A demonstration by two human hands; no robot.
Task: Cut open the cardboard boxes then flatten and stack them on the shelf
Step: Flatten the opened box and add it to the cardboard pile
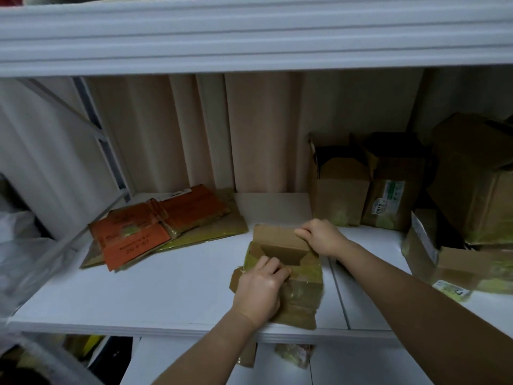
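A small brown cardboard box [302, 276] with yellowish tape lies on the white shelf [166, 295] near its front edge, its top flaps open. My left hand [258, 290] grips the near left flap and edge of the box. My right hand [322, 237] pinches the far flap at its right corner. A stack of flattened boxes [158, 229], orange and brown, lies on the shelf to the left, at the back.
Several unflattened cardboard boxes [369, 187] stand at the back right, with more [455, 262] crowded against the right edge. A white shelf beam [249, 37] runs overhead. A beige curtain hangs behind. Bags sit at the far left.
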